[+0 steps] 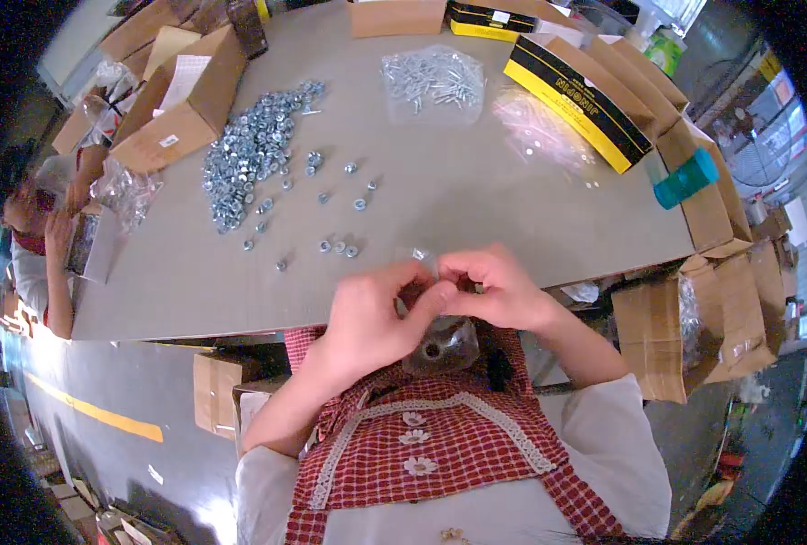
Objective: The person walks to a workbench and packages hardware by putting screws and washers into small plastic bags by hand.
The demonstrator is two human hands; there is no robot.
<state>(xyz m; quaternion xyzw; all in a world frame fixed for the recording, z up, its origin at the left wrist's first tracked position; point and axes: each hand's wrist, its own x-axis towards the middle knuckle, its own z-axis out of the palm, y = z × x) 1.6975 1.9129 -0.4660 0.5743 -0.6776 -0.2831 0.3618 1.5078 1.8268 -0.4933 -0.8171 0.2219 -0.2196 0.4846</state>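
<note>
Clear plastic bag (444, 352), just one, pinched between left hand (372, 313) and right hand (493, 286), fingers curled, at the table (531, 222) edge; three metal nuts (339, 247) lined up beyond; one screw bag (433, 84) farther back.

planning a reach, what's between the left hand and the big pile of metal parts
In the head view, loose metal parts lie scattered on the table between the left hand and the pile.

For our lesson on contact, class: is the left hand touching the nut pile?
Apart. The head view shows table between the left hand and the nut pile, with a few loose nuts in the gap.
</note>
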